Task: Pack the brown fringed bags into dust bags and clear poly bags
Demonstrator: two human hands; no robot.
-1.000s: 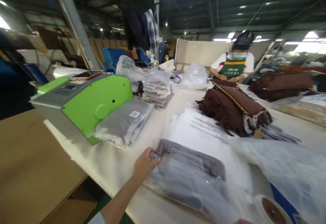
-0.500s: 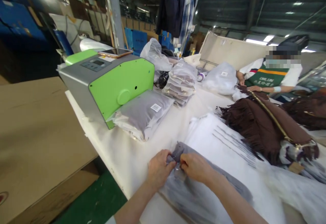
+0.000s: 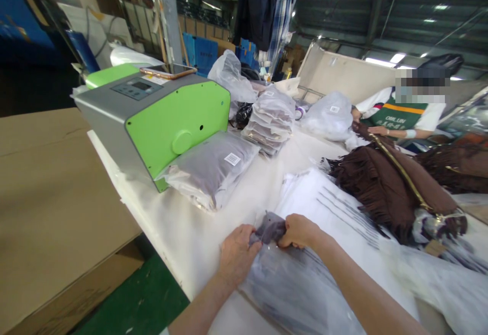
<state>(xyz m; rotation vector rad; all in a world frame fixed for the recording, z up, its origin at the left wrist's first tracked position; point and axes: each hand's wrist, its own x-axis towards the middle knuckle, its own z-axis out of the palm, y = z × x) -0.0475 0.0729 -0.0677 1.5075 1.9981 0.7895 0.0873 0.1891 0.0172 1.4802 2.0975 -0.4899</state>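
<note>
A grey soft item [image 3: 271,227] lies at the front of the table, mostly inside a frosted plastic bag [image 3: 293,289]. Only its far end sticks out of the bag's mouth. My left hand [image 3: 237,254] pinches the left side of that mouth, thumb and fingers together. On the other side, my right hand [image 3: 300,231] has its fingers curled and closed on the bag's right edge, against the grey item. The fingertips of the right hand are partly hidden. Under the bag and to its right are white printed plastic bags [image 3: 324,203].
A green and grey machine [image 3: 179,121] with a phone [image 3: 168,71] on top stands at left. Beside it lie a filled bag with a barcode [image 3: 213,167] and stacked bagged items [image 3: 269,121]. Brown fringed handbags [image 3: 396,182] lie right; a co-worker [image 3: 404,116] stands beyond.
My right hand has moved slightly away from me and to the right. The plastic now covers the grey item's right edge, which was bare before. My left hand has stayed nearly in place.
</note>
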